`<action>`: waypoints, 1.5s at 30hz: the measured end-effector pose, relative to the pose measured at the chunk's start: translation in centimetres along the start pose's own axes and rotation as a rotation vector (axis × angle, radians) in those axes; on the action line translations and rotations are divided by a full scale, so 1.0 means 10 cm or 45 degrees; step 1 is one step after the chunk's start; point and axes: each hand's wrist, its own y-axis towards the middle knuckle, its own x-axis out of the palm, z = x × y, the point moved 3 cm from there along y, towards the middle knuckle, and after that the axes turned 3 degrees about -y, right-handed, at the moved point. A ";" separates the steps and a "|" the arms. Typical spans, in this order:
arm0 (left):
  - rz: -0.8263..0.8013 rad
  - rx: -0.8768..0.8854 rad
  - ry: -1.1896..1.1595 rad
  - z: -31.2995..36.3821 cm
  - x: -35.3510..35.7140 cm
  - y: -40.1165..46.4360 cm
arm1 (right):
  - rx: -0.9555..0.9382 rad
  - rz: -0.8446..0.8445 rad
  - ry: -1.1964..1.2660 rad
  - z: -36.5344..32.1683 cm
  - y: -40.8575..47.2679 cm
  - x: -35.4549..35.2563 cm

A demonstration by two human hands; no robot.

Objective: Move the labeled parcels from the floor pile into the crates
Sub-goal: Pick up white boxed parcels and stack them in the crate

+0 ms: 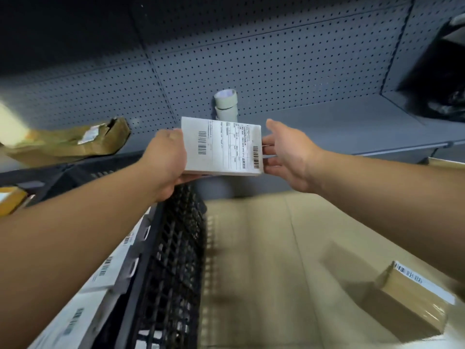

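Head view: grey pegboard shelving [276,59] fills the room's back wall, its shelf bearing rolls of tape [225,103] and a torn brown mailer [75,142]. Left hand [166,157] grips a white parcel [222,147] held above a black mesh crate [173,260]; right hand [289,152] touches its edge, fingers straight. Its label shows barcodes, the print too small to read. Blurred cardboard box [407,298] lies below.

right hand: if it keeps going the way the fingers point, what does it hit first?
The white parcel. The right hand points left, fingers at the parcel's right edge, seemingly just touching it. The left hand grips the other side.
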 end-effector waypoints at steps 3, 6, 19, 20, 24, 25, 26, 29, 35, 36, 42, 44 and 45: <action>0.064 -0.001 0.046 -0.01 -0.39 0.08 | -0.033 -0.112 0.065 -0.01 -0.06 0.35; 0.118 -0.027 0.057 0.01 -0.75 0.19 | -0.038 -0.222 0.094 0.02 -0.09 0.65; 0.014 -0.050 0.327 -0.09 -1.99 0.29 | 0.027 -0.421 -0.047 0.05 -0.28 1.83; 0.020 -0.084 0.352 -0.13 -2.08 0.29 | 0.029 -0.420 -0.073 0.06 -0.31 1.93; -0.012 -0.202 0.436 -0.29 -2.36 0.26 | 0.124 -0.447 -0.108 0.14 -0.39 2.28; -0.033 -0.235 0.443 -0.33 -2.42 0.23 | 0.149 -0.462 -0.115 0.16 -0.42 2.36; -0.052 -0.266 0.460 -0.37 -2.48 0.21 | 0.164 -0.476 -0.130 0.17 -0.44 2.43; -0.077 -0.341 0.513 -0.48 -2.66 0.15 | 0.195 -0.522 -0.182 0.22 -0.52 2.62; -0.140 -0.543 0.627 -0.81 -3.03 -0.06 | 0.380 -0.620 -0.234 0.45 -0.68 2.98; -0.149 -0.592 0.632 -0.87 -3.09 -0.10 | 0.422 -0.618 -0.240 0.50 -0.71 3.04; -0.308 -0.841 0.707 -1.07 -3.32 -0.29 | 0.568 -0.697 -0.308 0.80 -0.90 3.37; -0.305 -0.882 0.788 -1.13 -3.35 -0.33 | 0.611 -0.701 -0.348 0.88 -0.98 3.43; -0.310 -0.901 0.843 -1.17 -3.35 -0.35 | 0.640 -0.698 -0.354 0.93 -1.01 3.46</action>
